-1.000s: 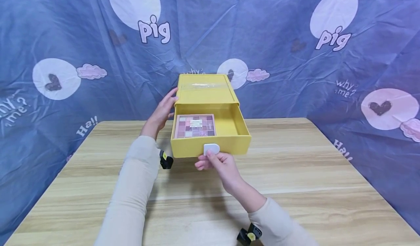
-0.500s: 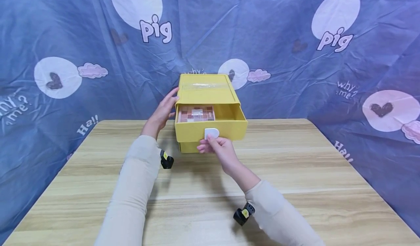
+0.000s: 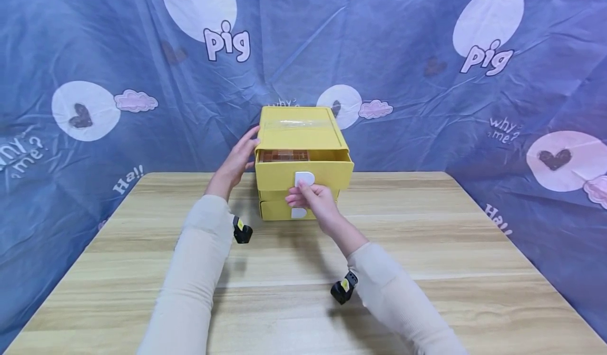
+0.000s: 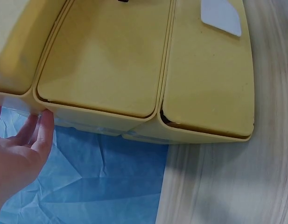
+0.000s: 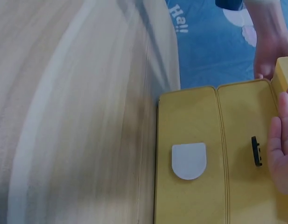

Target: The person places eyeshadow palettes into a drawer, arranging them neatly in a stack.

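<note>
A yellow drawer cabinet (image 3: 303,128) stands on the table with its top drawer (image 3: 334,178) partly pulled out. Inside that drawer, on the left, part of a makeup palette (image 3: 284,156) shows; the cabinet's top hides the rest. My right hand (image 3: 315,202) pinches the top drawer's white handle (image 3: 304,178), thumb on its front and fingers beneath. With extended fingers my left hand (image 3: 234,163) rests against the cabinet's left side; the left wrist view shows its fingertips touching the side wall near the top drawer.
The bottom drawer (image 5: 188,200) is flush and bears a white handle (image 5: 189,161). On the middle drawer's front (image 5: 237,196) sits a small black piece (image 5: 256,151) instead. The wooden table (image 3: 427,239) meets a blue printed cloth (image 3: 403,55) behind and at the sides.
The top drawer has slid back into the cabinet, with my right hand moving away from me on its handle. Less of the palette shows now; the lower drawers have come into view. My left hand stays put.
</note>
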### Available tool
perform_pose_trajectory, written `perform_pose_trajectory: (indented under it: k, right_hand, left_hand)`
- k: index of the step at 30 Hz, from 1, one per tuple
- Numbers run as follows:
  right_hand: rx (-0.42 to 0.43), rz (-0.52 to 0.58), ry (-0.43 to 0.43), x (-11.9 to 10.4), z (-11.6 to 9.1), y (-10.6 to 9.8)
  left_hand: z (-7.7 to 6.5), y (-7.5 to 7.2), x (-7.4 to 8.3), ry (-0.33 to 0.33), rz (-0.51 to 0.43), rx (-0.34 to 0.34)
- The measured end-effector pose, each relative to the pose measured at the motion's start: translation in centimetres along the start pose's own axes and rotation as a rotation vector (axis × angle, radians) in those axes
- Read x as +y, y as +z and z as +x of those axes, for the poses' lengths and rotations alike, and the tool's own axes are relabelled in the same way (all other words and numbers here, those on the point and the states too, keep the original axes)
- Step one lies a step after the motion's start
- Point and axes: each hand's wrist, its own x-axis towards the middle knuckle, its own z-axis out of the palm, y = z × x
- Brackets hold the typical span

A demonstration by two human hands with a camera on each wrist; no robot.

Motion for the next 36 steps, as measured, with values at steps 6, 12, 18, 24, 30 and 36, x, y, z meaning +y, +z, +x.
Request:
perform_pose_trajectory:
  k: [6,12,18,24,30,36]
  right_hand:
    - [0.028,0.073,0.017,2.9,2.9,-1.0]
    - [0.051,0.042,0.059,0.5,2.8,-0.4]
    - [0.062,0.026,0.11,-2.7,1.9,0.8]
    - [0.106,0.031,0.131,-9.0,-0.6,3.5]
    - [0.123,0.026,0.164,-8.9,-0.4,3.6]
    - [0.097,0.016,0.127,-2.3,2.6,1.1]
  left_hand:
    - [-0.1,0.0,0.1,-0.002,0.002,-0.003]
    - [0.0,0.2,0.0,-0.005,0.006,-0.006]
    - [-0.1,0.2,0.1,-0.004,0.01,0.009]
    - [-0.1,0.2,0.2,0.003,0.011,0.007]
    - [-0.1,0.1,0.2,0.008,0.011,0.008]
    - [-0.6,0.4,0.8,0.001,0.06,0.021]
